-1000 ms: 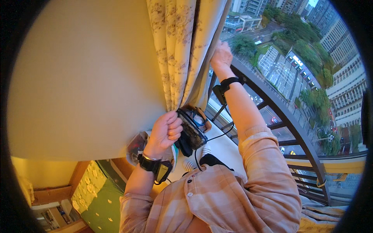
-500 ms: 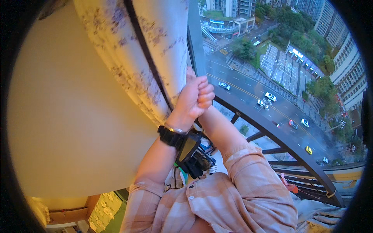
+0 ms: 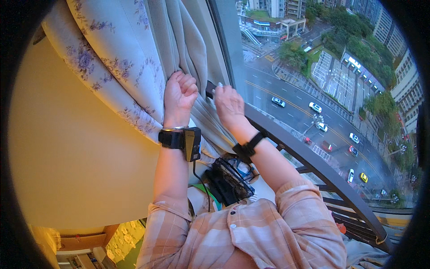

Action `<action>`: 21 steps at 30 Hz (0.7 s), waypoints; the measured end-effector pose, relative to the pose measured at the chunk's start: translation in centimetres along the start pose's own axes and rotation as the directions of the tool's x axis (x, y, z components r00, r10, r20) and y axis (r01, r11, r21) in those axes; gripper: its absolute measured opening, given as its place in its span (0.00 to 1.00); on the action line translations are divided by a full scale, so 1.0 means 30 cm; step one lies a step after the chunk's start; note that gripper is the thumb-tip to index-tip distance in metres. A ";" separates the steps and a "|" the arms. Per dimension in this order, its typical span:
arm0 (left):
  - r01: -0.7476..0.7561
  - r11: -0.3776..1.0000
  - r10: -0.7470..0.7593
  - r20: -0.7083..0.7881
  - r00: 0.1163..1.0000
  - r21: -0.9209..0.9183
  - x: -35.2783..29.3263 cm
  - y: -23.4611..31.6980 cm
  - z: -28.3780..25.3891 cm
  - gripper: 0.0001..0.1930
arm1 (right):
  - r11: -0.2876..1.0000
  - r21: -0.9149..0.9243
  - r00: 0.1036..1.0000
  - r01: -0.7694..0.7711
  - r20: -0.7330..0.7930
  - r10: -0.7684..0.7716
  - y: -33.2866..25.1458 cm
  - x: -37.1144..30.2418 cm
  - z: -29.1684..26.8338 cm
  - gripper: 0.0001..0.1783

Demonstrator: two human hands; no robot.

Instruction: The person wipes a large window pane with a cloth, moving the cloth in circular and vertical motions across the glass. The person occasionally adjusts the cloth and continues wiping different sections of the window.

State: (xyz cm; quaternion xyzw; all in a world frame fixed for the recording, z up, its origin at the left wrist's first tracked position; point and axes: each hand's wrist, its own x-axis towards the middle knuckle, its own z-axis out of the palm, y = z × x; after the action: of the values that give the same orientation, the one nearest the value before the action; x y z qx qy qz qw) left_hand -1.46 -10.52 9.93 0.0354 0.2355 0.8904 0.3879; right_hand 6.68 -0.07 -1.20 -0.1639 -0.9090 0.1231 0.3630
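Note:
Bunched folds of a grey curtain (image 3: 190, 45) and a pale curtain with purple flowers (image 3: 121, 58) hang in front of me. My left hand (image 3: 180, 93) is closed in a fist on the grey curtain, whose folds draw together at its fingers. To its right, my right hand (image 3: 229, 106) is over the dark window railing (image 3: 309, 157), back of the hand up. Its fingers bend down and away, their tips hidden, so whether they grip anything cannot be seen. Black straps circle both wrists; the left one carries a small black box (image 3: 192, 143) with a cable.
Beyond the window frame (image 3: 221, 49), far below, cars travel along a wide road (image 3: 295, 96). A plain wall-like surface (image 3: 85, 157) fills the left side. Dark items (image 3: 228, 181) lie in a pile beneath my arms. Yellow patterned cloth (image 3: 127, 237) shows at lower left.
My hands, crossed together at the curtain's edge before, are now apart: the left moved left, the right stayed by the railing. The flowered curtain has shifted left, and grey curtain now shows.

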 end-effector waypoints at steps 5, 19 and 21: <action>-0.007 1.000 0.007 -0.001 1.000 0.021 0.002 0.016 -0.025 0.18 | 0.996 -0.072 0.999 -0.048 0.015 0.049 -0.018 0.026 0.034 0.03; -0.115 0.984 0.123 -0.048 0.991 0.139 0.032 -0.006 -0.041 0.18 | 0.995 -0.094 1.000 -0.019 0.011 0.020 -0.049 0.075 0.094 0.05; -0.138 0.979 0.145 -0.035 0.989 0.152 0.034 -0.015 -0.044 0.18 | 0.993 -0.117 0.999 -0.026 0.021 0.029 -0.013 0.031 0.042 0.04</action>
State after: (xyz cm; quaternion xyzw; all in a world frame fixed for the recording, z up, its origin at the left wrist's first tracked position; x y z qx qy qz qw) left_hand -2.19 -10.07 8.43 0.0606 0.3072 0.8962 0.3141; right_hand 5.07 -0.20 -1.39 -0.1960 -0.9163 0.0767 0.3407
